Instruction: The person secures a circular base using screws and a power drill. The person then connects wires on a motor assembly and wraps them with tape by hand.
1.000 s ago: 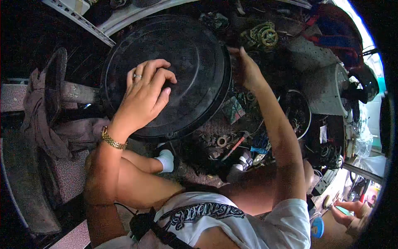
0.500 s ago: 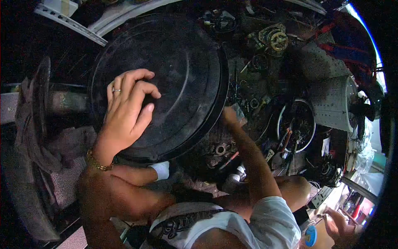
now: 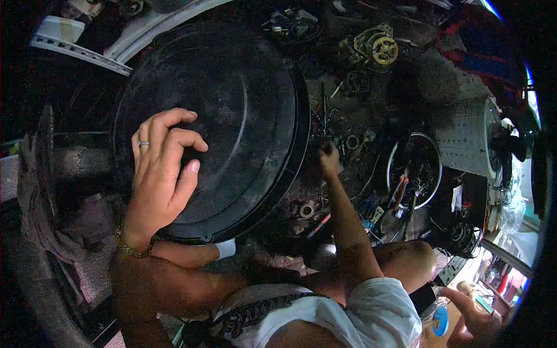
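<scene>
Head view: a big black disc [image 3: 223,75] takes up the left and middle, tilted, its broad face under the left hand [image 3: 165,168]. That hand is open, fingers spread and bent, thumb out; I cannot tell whether its fingertips press on the disc. The right hand [image 3: 329,159] sits just beside the disc's right rim, near the loose parts, and looks closed; whether it grips something small, I cannot tell.

As to how far things have got: the disc looks whole, with no other part seen joined to its face. The white drum [image 3: 467,136], full of small holes, lies well apart at the right, and the brass-coloured wheel [image 3: 384,50] sits on a metal part at the far side, also apart from the disc. A small ring [image 3: 353,142] lies right of the right hand, a second ring [image 3: 306,210] nearer, both loose. The bowl [image 3: 390,171] holds tools, one with an orange handle [image 3: 401,187]. So, as I judge it, the pieces are separate and nothing looks put together. How much is done or left cannot be told, as much of the floor is too dark.
</scene>
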Demonstrator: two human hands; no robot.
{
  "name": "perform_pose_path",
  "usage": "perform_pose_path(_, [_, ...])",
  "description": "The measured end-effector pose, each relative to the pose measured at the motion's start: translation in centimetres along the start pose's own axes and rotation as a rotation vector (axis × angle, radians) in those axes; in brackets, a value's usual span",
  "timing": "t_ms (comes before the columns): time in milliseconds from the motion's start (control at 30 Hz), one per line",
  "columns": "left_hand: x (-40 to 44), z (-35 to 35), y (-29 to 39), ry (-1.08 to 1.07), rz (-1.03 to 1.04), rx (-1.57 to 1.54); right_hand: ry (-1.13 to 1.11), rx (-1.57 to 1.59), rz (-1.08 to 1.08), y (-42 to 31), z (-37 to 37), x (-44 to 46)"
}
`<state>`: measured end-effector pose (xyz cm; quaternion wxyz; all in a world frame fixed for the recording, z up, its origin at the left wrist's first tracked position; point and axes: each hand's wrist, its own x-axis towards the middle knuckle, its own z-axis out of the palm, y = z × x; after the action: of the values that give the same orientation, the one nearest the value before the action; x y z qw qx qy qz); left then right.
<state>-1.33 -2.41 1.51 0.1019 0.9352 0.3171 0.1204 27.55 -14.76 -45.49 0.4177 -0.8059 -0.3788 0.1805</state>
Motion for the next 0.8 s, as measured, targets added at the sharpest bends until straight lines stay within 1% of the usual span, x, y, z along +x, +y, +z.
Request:
perform_pose_path(33, [0.1, -0.1, 0.0, -0.02, -0.007, 0.008, 0.002, 0.002, 0.064, 0.2, -1.2, 0.0])
perform_pose_path(67, [0.1, -0.1, 0.1, -0.04, -0.011, 0.014, 0.001, -0.004, 0.071, 2.6, -0.5, -0.1])
perform_pose_path(100, [0.2, 0.1, 0.1, -0.042, -0.007, 0.009, -0.086, -0.123, 0.062, 6.2, 1.5, -0.1])
perform_pose_path(167, [0.4, 0.2, 0.1, -0.004, -0.001, 0.01, -0.169, -0.239, 0.054, 6.6, 2.2, 0.0])
perform_pose_path(233, [0.5, 0.2, 0.2, -0.003, 0.008, 0.009, -0.18, -0.521, 0.02, 0.8, 1.4, 0.0])
perform_pose_path(367, [0.7, 0.3, 0.6, -0.015, 0.003, 0.02, -0.151, -0.497, 0.094, -3.4, 0.1, 0.4])
perform_pose_path(433, [0.6, 0.3, 0.7, -0.013, 0.006, 0.009, -0.236, -0.486, -0.06, -7.2, -2.6, 0.2])
perform_pose_path(467, [0.6, 0.3, 0.6, -0.005, 0.003, 0.006, -0.228, -0.489, -0.055, -6.3, -2.5, 0.4])
perform_pose_path(533, [0.7, 0.3, 0.5, -0.004, 0.006, 0.006, -0.171, 0.026, 0.164, -1.2, -1.1, 0.4])
perform_pose_path(567, [0.7, 0.4, 0.5, -0.005, 0.001, 0.008, -0.166, 0.022, 0.169, 1.4, -0.5, -0.2])
perform_pose_path(600, [0.7, 0.3, 0.5, -0.004, 0.006, 0.004, 0.103, 0.31, 0.272, 3.9, 0.0, -0.7])
perform_pose_path(667, [0.8, 0.2, 0.8, -0.01, -0.012, -0.008, 0.38, 0.592, 0.369, 4.5, -1.4, -1.6])
perform_pose_path(733, [0.9, 0.3, 1.0, -0.009, -0.005, -0.011, 0.292, -0.133, 0.464, -0.3, -6.4, -2.4])
perform_pose_path(767, [1.0, 0.3, 1.1, -0.004, -0.004, -0.008, 0.183, -0.097, 0.673, -4.5, -8.7, -2.5])
perform_pose_path(800, [1.0, 0.3, 1.2, -0.003, 0.002, -0.005, 0.187, -0.093, 0.674, -4.2, -8.7, -3.2])
